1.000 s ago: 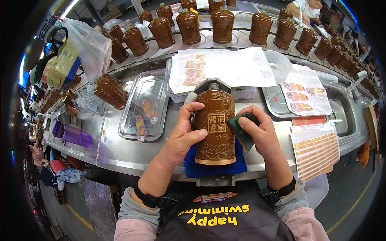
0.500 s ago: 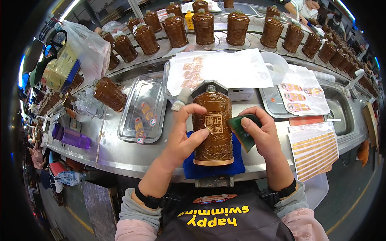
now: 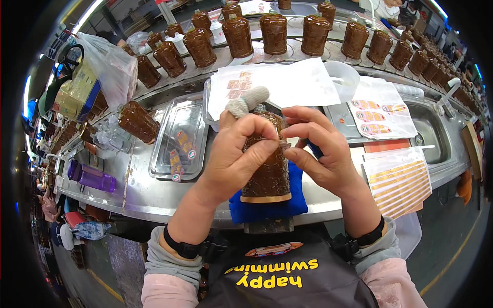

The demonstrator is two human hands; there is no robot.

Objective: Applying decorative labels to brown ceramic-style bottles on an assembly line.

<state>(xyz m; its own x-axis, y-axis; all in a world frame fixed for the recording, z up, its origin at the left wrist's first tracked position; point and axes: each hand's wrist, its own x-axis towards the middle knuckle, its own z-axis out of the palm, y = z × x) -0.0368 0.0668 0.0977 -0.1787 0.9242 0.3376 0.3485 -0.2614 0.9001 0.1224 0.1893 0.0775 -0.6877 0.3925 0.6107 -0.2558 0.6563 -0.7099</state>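
The left hand (image 3: 233,159) and right hand (image 3: 328,156) were curled, thumbs near forefingers; I could not tell whether either gripped anything. Just beneath them, the brown embossed bottle (image 3: 264,177) rested on a blue cloth (image 3: 298,192).

Both hands are raised, fingertips facing one another. Left hand (image 3: 231,154): index finger and thumb bent, their tips close together and near the right fingertips; another finger, sheathed (image 3: 250,101), extends beyond them. Whether the pinch closes fully cannot be told. Right hand (image 3: 326,151): fingers curved toward the left fingertips, thumb apart from the index finger, on its nearer side. Left forearm (image 3: 191,218) and right forearm (image 3: 362,215) slant inward toward the fingers.
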